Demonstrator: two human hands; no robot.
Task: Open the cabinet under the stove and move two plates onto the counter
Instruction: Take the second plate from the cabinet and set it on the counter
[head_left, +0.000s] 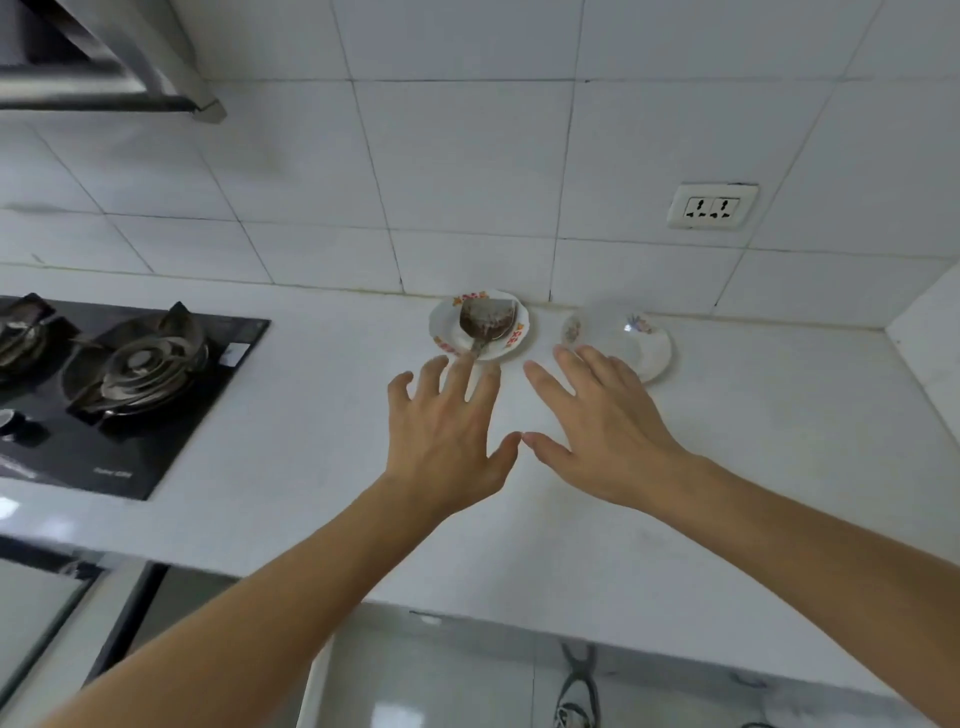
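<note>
Two small white plates lie on the white counter (311, 415) near the tiled back wall. The left plate (447, 332) has red and orange rim marks and carries a dark metal spatula (485, 319). The right plate (641, 345) has faint flower prints and looks blurred. My left hand (447, 426) hovers with spread fingers just in front of the left plate, holding nothing. My right hand (602, 431) is spread too, its fingertips at the near edge of the right plate. The cabinet under the stove shows only at the lower left corner, where a door (47, 623) stands partly in view.
A black gas hob (140, 374) with metal burners sits on the counter at the left. A range hood (104, 62) hangs at the upper left. A double wall socket (712, 207) is on the tiles at the right. A side wall (930, 332) closes the counter's right end. Shoes (576, 691) show on the floor below.
</note>
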